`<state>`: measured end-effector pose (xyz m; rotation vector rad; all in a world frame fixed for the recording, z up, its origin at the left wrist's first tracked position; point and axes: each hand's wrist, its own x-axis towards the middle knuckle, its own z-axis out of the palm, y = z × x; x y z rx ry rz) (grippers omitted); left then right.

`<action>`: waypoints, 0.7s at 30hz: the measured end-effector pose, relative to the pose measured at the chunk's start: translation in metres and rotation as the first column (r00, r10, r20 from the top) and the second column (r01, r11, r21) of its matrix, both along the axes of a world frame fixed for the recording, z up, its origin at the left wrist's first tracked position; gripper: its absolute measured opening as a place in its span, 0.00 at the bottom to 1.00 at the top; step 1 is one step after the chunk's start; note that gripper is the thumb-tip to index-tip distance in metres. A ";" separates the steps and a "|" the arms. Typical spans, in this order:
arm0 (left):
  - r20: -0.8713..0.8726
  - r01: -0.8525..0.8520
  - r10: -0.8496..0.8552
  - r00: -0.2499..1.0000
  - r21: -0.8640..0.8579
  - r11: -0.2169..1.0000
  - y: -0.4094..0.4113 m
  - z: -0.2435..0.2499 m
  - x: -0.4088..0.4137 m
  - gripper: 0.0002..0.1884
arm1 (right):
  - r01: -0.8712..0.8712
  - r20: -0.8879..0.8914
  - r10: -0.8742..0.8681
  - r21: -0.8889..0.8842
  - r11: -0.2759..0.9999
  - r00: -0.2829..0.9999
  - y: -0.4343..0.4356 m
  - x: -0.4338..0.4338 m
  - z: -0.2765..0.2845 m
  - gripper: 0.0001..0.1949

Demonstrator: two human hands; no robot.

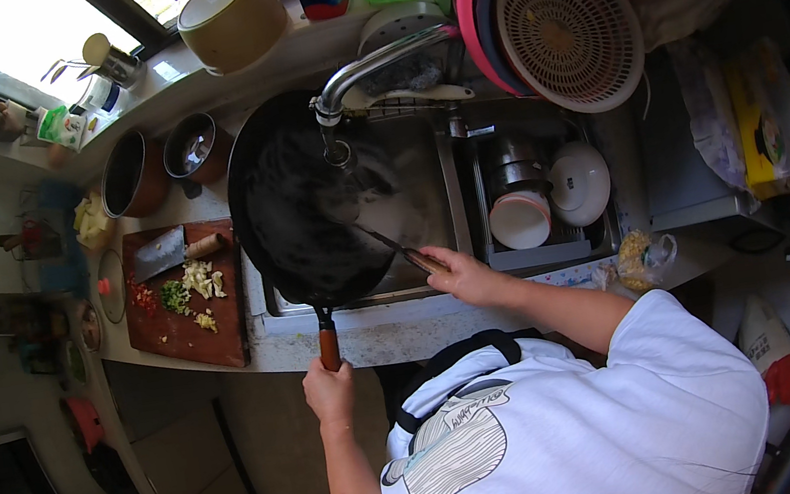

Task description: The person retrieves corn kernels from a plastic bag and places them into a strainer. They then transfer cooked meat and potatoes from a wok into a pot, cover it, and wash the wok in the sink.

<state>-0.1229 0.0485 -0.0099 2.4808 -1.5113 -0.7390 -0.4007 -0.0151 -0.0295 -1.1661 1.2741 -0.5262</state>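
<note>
A large black wok point(284, 209) sits over the left sink basin under the chrome faucet point(369, 61). My left hand point(330, 391) is closed around its wooden handle point(329, 347). In my right hand point(456, 276) is the wooden handle of a cooking utensil point(423, 258), its dark shaft reaching over the wok's right side; its far end is hard to make out. Whitish, blurred water or steam shows around that end. Left of the wok, a wooden cutting board point(190, 351) bears a cleaver point(163, 254) and small heaps of chopped red, green and pale food.
Bowls point(520, 222) and a plate point(581, 183) stand in the right basin. Two dark pots point(131, 174) are behind the board. Colanders point(562, 34) lean at the back right. A bag of yellow food point(637, 260) lies near the counter's right edge.
</note>
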 end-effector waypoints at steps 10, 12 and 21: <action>-0.687 -0.085 0.317 0.654 0.349 0.933 0.015 -0.035 -0.022 0.07 | -0.521 -0.684 0.351 -0.048 0.852 0.639 -0.030 0.032 0.023 0.33; -0.706 -0.067 0.357 0.612 0.404 0.912 0.011 -0.030 -0.026 0.07 | -0.318 -0.602 -0.075 -0.520 0.793 0.795 -0.071 0.024 -0.008 0.35; -0.726 -0.055 0.411 0.551 0.460 0.886 0.014 -0.035 -0.030 0.09 | 0.318 0.140 -0.286 -0.360 0.877 0.948 -0.195 0.080 0.006 0.14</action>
